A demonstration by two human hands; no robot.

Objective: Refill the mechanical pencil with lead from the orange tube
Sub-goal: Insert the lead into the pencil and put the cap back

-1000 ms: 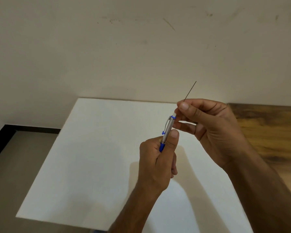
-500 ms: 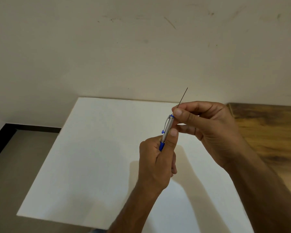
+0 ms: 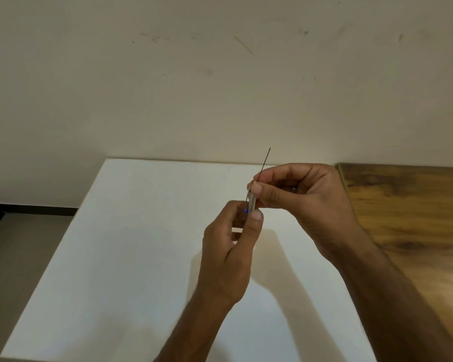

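Note:
My left hand (image 3: 229, 246) grips a silver mechanical pencil (image 3: 251, 203) with blue trim, held nearly upright above the white board; only a short part of its barrel shows between my fingers. My right hand (image 3: 304, 202) pinches a thin dark lead (image 3: 266, 160) between thumb and forefinger right at the pencil's top end. The lead slants up and to the right above my fingers. Its lower end is hidden behind my thumb. The orange tube is not in view.
A white board (image 3: 141, 244) covers the table's left and middle. Bare wooden tabletop (image 3: 408, 212) shows at the right. A pale wall (image 3: 194, 87) stands close behind. Grey floor (image 3: 16, 244) lies beyond the board's left edge.
My right hand has come down and left with the lead, so less of it sticks out above my fingers. My left hand has slid up the pencil and now hides most of its barrel.

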